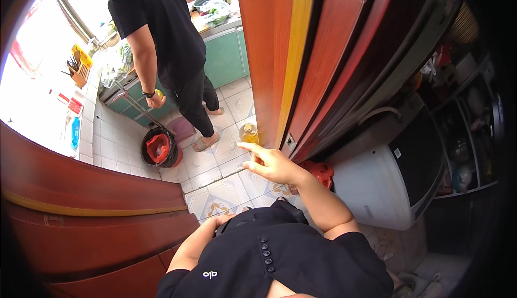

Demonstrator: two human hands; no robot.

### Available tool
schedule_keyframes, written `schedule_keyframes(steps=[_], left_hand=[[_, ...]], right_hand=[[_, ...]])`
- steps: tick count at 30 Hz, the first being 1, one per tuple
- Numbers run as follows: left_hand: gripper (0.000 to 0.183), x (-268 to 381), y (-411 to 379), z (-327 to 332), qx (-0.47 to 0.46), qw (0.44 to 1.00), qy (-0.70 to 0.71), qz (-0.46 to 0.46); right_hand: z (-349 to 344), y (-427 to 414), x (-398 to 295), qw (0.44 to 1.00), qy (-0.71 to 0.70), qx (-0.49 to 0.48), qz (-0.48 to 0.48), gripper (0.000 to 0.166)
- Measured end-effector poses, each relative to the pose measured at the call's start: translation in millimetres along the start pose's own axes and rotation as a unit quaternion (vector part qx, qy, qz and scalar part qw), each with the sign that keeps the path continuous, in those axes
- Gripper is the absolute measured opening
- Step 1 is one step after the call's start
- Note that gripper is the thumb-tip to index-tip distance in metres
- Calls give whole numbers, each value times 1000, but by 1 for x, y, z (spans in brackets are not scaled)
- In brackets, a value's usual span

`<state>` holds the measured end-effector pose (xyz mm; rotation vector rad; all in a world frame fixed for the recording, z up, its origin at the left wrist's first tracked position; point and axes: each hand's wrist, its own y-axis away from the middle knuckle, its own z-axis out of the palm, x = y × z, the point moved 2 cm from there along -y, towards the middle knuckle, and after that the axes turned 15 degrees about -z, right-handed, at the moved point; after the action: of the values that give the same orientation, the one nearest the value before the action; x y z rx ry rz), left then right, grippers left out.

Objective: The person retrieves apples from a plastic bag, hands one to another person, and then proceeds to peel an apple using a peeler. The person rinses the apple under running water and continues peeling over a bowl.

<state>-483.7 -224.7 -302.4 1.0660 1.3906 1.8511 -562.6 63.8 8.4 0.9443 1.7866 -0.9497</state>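
Raised in front of my body, my right hand (268, 164) holds nothing and has its fingers apart, the index finger extended to the left. Just beyond it, a clear bottle of yellow oil (250, 133) stands on the tiled floor beside the wooden door frame (266, 76). My left hand (223, 219) rests low at my waist, against my black clothing; its fingers are mostly hidden, so its hold cannot be told. Ahead, another person (169, 35) in black stands at the kitchen counter, with a yellow-green round item (159, 94) in one lowered hand.
A black-lined bin (143, 151) with a red bag stands by the left wall, next to a purple dustpan (182, 128). Red wooden panelling (101, 225) is close on the left. A white appliance (367, 185) and a red plastic item (322, 173) are on the right.
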Motion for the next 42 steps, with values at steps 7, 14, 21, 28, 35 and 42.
schedule_keyframes(steps=[7,14,21,28,35,42], left_hand=[[67,10,-51,0,-48,999,-21,-11],[79,30,-68,29,9,955,-242,170],[78,39,-50,55,62,974,-211,-61],[77,48,-39,45,145,959,-181,-161],[48,79,-33,19,161,942,-288,-59],[49,98,-42,23,203,937,-285,-12]], right_hand=[[-59,39,-45,989,10,113,-92,36],[-86,51,-24,969,63,175,-163,34],[-85,48,-20,969,53,144,-193,39],[-93,48,-20,975,12,125,-185,34],[-97,47,-20,977,12,112,-180,36],[-97,47,-23,980,-13,99,-170,35]])
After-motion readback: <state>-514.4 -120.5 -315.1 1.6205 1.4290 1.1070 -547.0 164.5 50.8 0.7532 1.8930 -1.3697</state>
